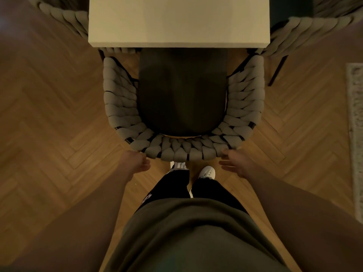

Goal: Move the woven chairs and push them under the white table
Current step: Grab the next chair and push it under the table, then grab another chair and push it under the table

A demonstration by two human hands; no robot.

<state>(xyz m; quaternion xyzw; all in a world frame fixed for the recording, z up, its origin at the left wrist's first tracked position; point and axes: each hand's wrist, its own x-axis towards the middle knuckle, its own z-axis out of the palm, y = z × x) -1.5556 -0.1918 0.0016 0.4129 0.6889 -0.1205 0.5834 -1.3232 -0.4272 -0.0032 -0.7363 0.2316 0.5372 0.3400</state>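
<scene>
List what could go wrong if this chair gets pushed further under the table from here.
1. The near chair has woven arms rising beside the white table; they may catch its edge.
2. The chair at the right corner sits close, so the woven arms could rub or snag.
3. Both the left hand and the right hand look open at the backrest without a grip, so a push could skew the chair on the wood floor.

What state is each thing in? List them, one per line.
Grey woven chair with dark seat: upright, front of seat under the table edge, most of it out.
White rectangular table: standing, top bare where seen.
Left woven chair: beside the table's left side, partly cut off.
Right woven chair: at the table's right corner, angled.
Left hand: open, at the chair back.
Right hand: open, fingers straight, at the chair back.
</scene>
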